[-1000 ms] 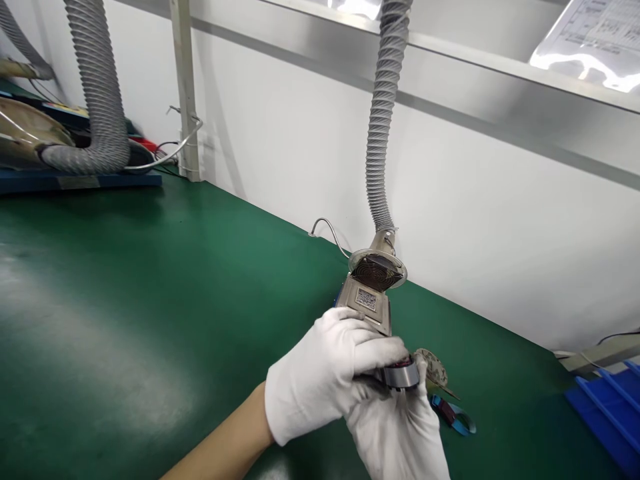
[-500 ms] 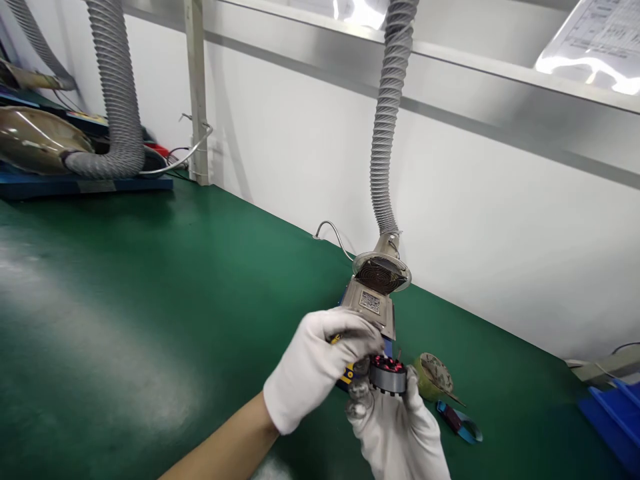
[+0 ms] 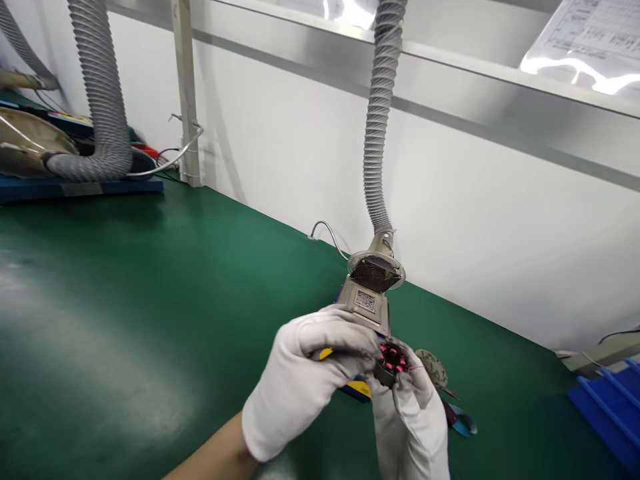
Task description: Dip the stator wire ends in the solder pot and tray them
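In the head view, both gloved hands met low and right of centre over the green bench [image 3: 150, 300]. The right hand [image 3: 410, 420] had its fingers curled shut around a small round stator [image 3: 393, 363], its red windings facing up, held in the air just in front of the fume extractor [image 3: 373, 293] that stood near the bench's back edge under a ribbed grey hose [image 3: 377, 120]. The left hand [image 3: 305, 380] was bent over it, fingers closed on what looked like a yellow-handled tool [image 3: 325, 353], its tip hidden behind the glove at the stator's rim.

To work the part well, the right hand's grip should probably stay firm on the steel ring, off the windings, while the left moves in small strokes.

The extractor sat close behind the knuckles, and a tape roll [image 3: 433, 367] and blue strap [image 3: 463, 420] lay just right of the hands. Blue bins [image 3: 605, 407] crowded the right edge. The bench's left and front offered wide open room.
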Demonstrator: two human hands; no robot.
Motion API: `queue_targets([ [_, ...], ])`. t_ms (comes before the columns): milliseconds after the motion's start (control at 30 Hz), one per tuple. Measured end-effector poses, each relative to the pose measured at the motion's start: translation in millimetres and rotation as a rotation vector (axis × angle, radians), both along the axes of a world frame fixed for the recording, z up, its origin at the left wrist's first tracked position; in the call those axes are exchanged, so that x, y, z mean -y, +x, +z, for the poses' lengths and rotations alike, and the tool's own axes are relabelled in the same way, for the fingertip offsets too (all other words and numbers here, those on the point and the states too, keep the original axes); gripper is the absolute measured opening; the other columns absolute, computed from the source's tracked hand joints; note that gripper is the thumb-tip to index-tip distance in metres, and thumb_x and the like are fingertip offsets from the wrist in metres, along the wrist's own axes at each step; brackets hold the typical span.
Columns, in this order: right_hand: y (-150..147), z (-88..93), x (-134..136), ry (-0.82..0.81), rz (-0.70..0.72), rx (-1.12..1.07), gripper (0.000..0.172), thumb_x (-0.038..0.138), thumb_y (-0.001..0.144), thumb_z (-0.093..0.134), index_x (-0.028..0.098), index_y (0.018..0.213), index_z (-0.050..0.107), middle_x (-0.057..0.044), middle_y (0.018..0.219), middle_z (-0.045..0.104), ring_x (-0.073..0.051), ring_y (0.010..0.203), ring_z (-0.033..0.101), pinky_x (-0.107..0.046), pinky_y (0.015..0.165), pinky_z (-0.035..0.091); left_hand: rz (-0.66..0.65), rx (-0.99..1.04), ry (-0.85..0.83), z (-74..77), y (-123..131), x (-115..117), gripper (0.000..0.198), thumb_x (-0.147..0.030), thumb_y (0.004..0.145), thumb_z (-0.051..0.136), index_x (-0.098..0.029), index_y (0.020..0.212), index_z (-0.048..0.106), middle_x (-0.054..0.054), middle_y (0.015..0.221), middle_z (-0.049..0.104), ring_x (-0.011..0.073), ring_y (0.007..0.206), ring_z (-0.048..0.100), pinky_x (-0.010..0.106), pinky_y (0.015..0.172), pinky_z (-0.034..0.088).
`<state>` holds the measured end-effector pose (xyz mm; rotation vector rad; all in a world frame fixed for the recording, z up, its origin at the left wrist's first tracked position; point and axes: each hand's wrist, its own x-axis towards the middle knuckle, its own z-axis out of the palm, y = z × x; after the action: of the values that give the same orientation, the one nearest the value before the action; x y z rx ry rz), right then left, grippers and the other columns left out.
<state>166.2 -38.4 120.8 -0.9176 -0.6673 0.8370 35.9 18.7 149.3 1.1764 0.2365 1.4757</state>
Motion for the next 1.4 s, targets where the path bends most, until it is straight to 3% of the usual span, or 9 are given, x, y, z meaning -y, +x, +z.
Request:
queue_targets([
  [167, -19, 1.0, 1, 0.236, -0.493, 0.554, 0.037, 0.012, 0.06, 0.081, 0.028, 0.09, 0.067, 0.0, 0.102, 0.064, -0.017, 0.092, 0.061, -0.024, 0.077, 0.052, -0.339, -0.153, -0.281, -4.2, 0, -9, 0.038, -0.022, 0.075, 0.072, -0.022, 0.112, 0.064, 0.004, 0.107, 0.066, 0.019, 0.098, 0.06, 0.027, 0.087, 0.048],
  [267, -34, 2.9, 6, 0.204, -0.636, 0.83, 0.032, 0.006, 0.063, 0.076, 0.032, 0.081, 0.069, 0.003, 0.099, 0.065, -0.019, 0.096, 0.059, -0.032, 0.091, 0.046, -0.569, -0.126, -0.338, -7.5, 15, -2, 0.034, -0.031, 0.076, 0.071, -0.017, 0.106, 0.067, 0.007, 0.099, 0.069, 0.019, 0.095, 0.061, 0.027, 0.087, 0.046],
  [433, -29, 4.5, 6, 0.268, -0.764, 0.969, 0.029, 0.005, 0.067, 0.073, 0.028, 0.084, 0.068, 0.0, 0.098, 0.064, -0.021, 0.091, 0.062, -0.035, 0.085, 0.051, -0.386, 0.255, -0.539, -7.2, 30, 9, 0.024, -0.037, 0.068, 0.077, -0.017, 0.078, 0.072, 0.003, 0.081, 0.07, 0.0135, 0.08, 0.063, 0.02, 0.076, 0.049],
  [533, -11, 5.4, 5, 0.4, -0.734, 1.146, 0.032, 0.004, 0.067, 0.074, 0.021, 0.092, 0.063, -0.004, 0.102, 0.062, -0.02, 0.09, 0.063, -0.028, 0.073, 0.055, -0.231, 0.202, -0.514, -2.5, 21, 3, 0.027, -0.04, 0.068, 0.077, -0.018, 0.084, 0.072, 0.003, 0.085, 0.07, 0.0156, 0.089, 0.062, 0.022, 0.084, 0.047],
  [667, 0, 5.5, 6, 0.433, -0.689, 1.315, 0.037, -0.001, 0.069, 0.069, 0.018, 0.098, 0.059, -0.006, 0.107, 0.06, -0.02, 0.097, 0.06, -0.028, 0.079, 0.053, -0.47, -0.061, -0.533, 0.9, 18, -1, 0.033, -0.024, 0.063, 0.08, -0.015, 0.093, 0.071, 0.007, 0.093, 0.069, 0.0188, 0.089, 0.062, 0.025, 0.079, 0.049],
  [767, -2, 5.1, 8, 0.423, -0.673, 1.369, 0.034, -0.002, 0.07, 0.065, 0.018, 0.097, 0.059, -0.006, 0.107, 0.06, -0.018, 0.097, 0.06, -0.026, 0.084, 0.051, -0.402, 0.054, -0.597, -2.9, 25, 4, 0.014, -0.016, 0.062, 0.078, -0.014, 0.075, 0.072, 0.004, 0.076, 0.07, 0.0128, 0.072, 0.062, 0.019, 0.067, 0.049],
  [900, -5, 2.6, 8, 0.415, -0.616, 1.303, 0.039, -0.002, 0.07, 0.068, 0.018, 0.102, 0.058, -0.005, 0.11, 0.058, -0.019, 0.101, 0.058, -0.026, 0.085, 0.05, -0.26, 0.204, -0.516, -6.6, 24, 5, 0.014, -0.021, 0.066, 0.077, -0.018, 0.079, 0.073, 0.003, 0.08, 0.07, 0.013, 0.075, 0.062, 0.019, 0.07, 0.049],
  [1033, -7, 0.2, 8, 0.402, -0.61, 1.255, 0.046, -0.003, 0.069, 0.069, 0.021, 0.107, 0.057, -0.003, 0.112, 0.058, -0.017, 0.103, 0.056, -0.025, 0.085, 0.049, -0.391, 0.087, -0.506, -0.4, 15, -2, 0.033, -0.018, 0.063, 0.08, -0.019, 0.094, 0.071, 0.004, 0.089, 0.068, 0.0157, 0.084, 0.061, 0.022, 0.074, 0.048],
  [1400, -11, -1.2, 10, 0.343, -0.534, 1.283, 0.053, -0.003, 0.069, 0.068, 0.023, 0.112, 0.054, -0.004, 0.113, 0.057, -0.019, 0.101, 0.056, -0.032, 0.088, 0.046, -0.272, 0.023, -0.521, -2.0, 16, -4, 0.016, -0.023, 0.071, 0.074, -0.016, 0.086, 0.071, 0.003, 0.081, 0.068, 0.0121, 0.077, 0.06, 0.018, 0.07, 0.048],
])
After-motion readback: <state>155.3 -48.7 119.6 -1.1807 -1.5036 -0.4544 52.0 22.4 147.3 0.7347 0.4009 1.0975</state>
